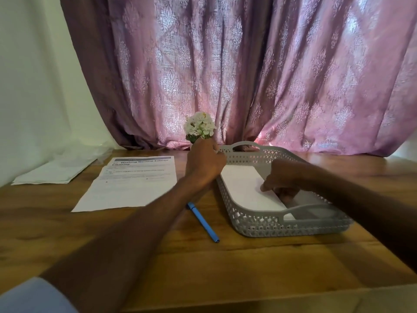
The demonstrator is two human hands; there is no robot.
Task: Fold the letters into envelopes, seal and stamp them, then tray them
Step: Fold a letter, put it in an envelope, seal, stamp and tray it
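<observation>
Far left of your left hand [206, 160] lie spare envelopes [54, 171]; nearer it, the unfolded letter [133, 184]; that hand curls at the tray [293, 227] rim, though whether it grips anything you cannot tell; your right hand [282, 180] presses an envelope [246, 188] into the tray (traying step, I judge); next, let go and fold the letter.

Soft daylight glows through the curtain [237, 71], brightest low at its middle fold, so the scene is backlit and rather dim in front. The table [203, 263] shows a faint sheen at its far right edge. Both arms read dark, casting soft shadows into the tray [293, 229]. The wide lens bows the edges. The sleeve [33, 297] at lower left is blurred; print on the letter [135, 175] looks smeared, perhaps from motion.
</observation>
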